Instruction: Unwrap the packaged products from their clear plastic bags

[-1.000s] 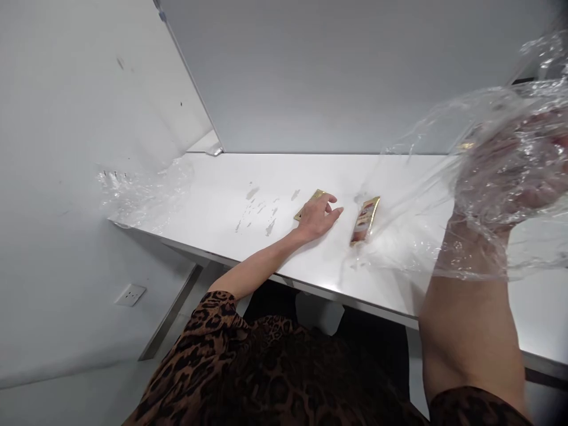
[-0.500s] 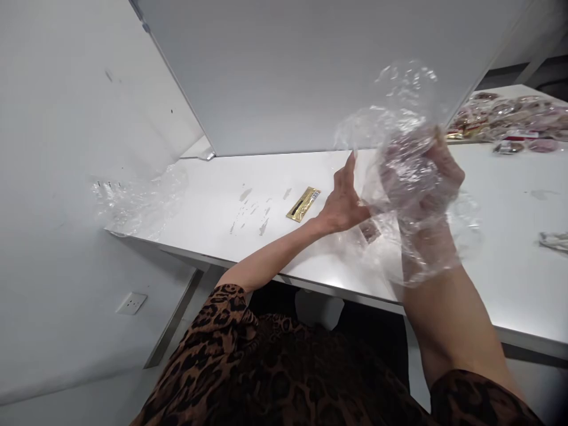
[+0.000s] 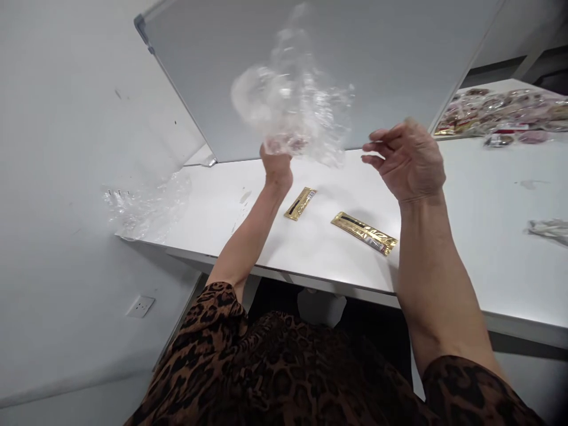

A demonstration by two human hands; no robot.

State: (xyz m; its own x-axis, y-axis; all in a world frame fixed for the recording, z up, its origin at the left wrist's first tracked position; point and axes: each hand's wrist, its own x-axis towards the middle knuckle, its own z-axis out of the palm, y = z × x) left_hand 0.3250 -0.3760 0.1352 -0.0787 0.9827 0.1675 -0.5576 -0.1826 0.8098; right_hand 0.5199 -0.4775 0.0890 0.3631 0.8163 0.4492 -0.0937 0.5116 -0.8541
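Note:
A crumpled clear plastic bag (image 3: 295, 97), blurred by motion, is held up in front of the grey board by my left hand (image 3: 278, 163). The bag covers most of that hand's fingers. My right hand (image 3: 410, 160) is raised over the table with its fingers apart and nothing in them. Below and between the hands, a long gold packet (image 3: 364, 232) lies on the white table (image 3: 319, 254). A shorter gold packet (image 3: 300, 203) with a dark strip rests just right of my left forearm.
More clear plastic wrap (image 3: 148, 204) is heaped at the table's left end by the wall. A grey board (image 3: 377, 65) stands along the back edge. Many wrapped items (image 3: 510, 112) are piled at the far right. Another small plastic piece (image 3: 550, 228) lies near the right edge.
The plastic bag has passed from my right hand to my left and moved left and up. My right hand has let go and opened. The long gold packet now shows plainly on the table.

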